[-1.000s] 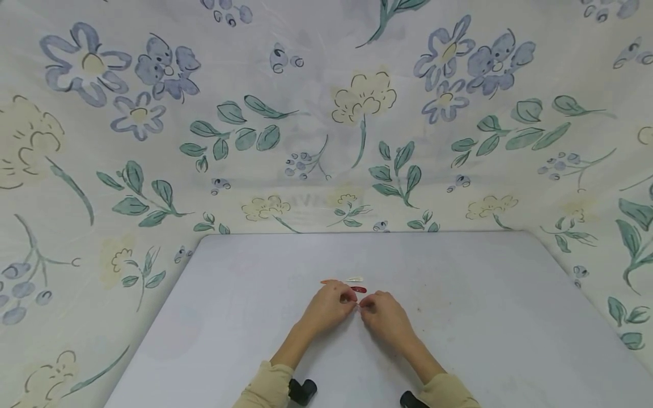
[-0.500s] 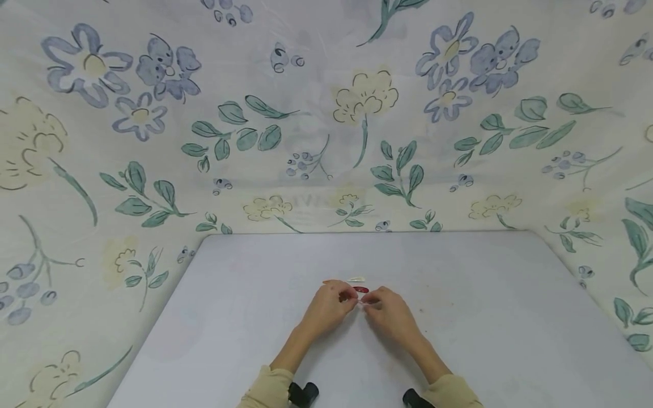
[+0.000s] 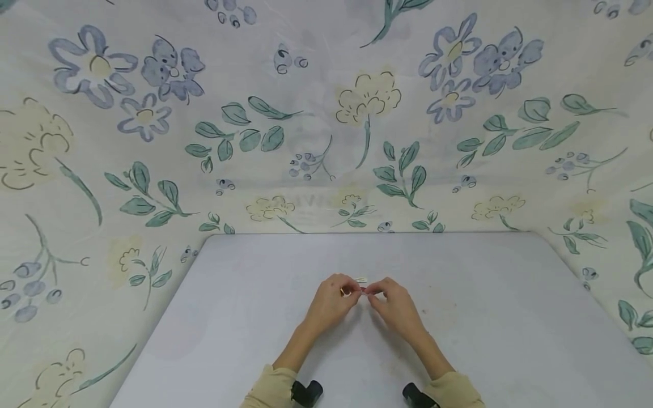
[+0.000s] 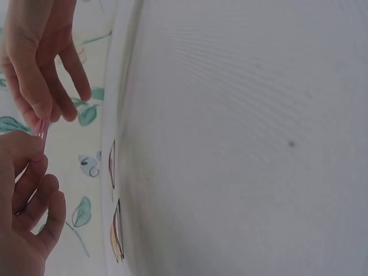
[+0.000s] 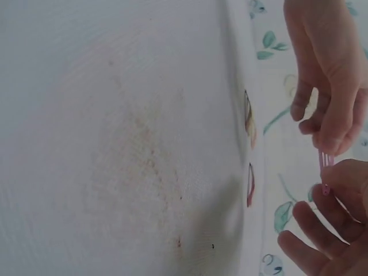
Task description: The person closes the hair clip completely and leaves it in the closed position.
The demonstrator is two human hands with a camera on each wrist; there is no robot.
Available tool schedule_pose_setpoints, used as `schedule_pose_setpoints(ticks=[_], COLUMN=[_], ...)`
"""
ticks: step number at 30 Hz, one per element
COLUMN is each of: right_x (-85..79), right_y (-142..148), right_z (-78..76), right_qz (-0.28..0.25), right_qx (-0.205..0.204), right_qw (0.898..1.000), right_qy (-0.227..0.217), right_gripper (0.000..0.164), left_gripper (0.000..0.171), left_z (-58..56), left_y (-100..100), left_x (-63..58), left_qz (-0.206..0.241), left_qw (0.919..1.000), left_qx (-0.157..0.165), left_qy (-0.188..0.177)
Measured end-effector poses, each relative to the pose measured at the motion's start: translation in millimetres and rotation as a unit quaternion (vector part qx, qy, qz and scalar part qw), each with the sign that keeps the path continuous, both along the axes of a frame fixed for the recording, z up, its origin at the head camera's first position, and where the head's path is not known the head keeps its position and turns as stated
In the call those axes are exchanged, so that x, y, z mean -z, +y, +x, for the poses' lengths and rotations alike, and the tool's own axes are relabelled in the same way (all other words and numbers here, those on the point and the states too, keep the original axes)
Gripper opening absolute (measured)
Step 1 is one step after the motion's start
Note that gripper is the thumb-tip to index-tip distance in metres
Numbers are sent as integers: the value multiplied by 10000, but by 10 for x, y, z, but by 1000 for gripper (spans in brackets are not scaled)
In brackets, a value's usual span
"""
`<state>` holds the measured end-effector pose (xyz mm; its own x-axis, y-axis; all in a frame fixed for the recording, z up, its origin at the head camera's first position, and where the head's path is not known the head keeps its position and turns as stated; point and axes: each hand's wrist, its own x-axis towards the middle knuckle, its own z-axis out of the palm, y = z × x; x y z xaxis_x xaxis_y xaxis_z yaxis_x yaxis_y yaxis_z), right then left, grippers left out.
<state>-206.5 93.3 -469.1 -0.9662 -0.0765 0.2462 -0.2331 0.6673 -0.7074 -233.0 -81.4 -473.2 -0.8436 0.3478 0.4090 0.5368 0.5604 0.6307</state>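
Note:
A small pink snap hair clip (image 5: 326, 167) is held between my two hands over the table. My left hand (image 3: 334, 300) pinches one end of it between thumb and forefinger. Its other end is pinched by my right hand (image 3: 398, 309), whose remaining fingers are spread in the right wrist view. Just beyond the fingertips lies a red hair clip (image 5: 250, 187), mostly covered by the hands in the head view. Behind it is a whitish hair clip (image 3: 361, 280). An orange-brown clip (image 4: 117, 233) shows in the left wrist view; the left hand hides it from the head camera.
The white table (image 3: 245, 294) reaches back to a wall of flowered cloth (image 3: 316, 85), which also runs along both sides. Small reddish specks (image 5: 179, 241) mark the tabletop right of the hands. Black wrist devices (image 3: 307, 392) sit by the sleeves.
Both hands have moved slightly forward, away from the body, with the pink hair clip between them. They now cover most of the red clip and the orange one.

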Motion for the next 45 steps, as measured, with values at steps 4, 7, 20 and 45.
schedule_pose_setpoints(ticks=[4, 7, 20, 45], right_x=[-3, -7, -48, 25], right_y=[9, 12, -15, -50], right_z=[10, 11, 3, -5], right_qz=[-102, -142, -244, -801], right_qx=[26, 59, 355, 443], right_qw=[9992, 9977, 9930, 9861], right_qy=[375, 667, 1102, 1386], right_gripper=[8, 8, 7, 10], left_gripper=[6, 9, 4, 20], left_z=[6, 8, 25, 53], left_y=[34, 62, 121, 272], left_x=[1, -12, -43, 68], left_qz=[271, 469, 1198, 1967], left_qw=[9992, 9979, 9921, 9765], left_qx=[-2, 8, -116, -673], left_qy=[285, 453, 362, 570])
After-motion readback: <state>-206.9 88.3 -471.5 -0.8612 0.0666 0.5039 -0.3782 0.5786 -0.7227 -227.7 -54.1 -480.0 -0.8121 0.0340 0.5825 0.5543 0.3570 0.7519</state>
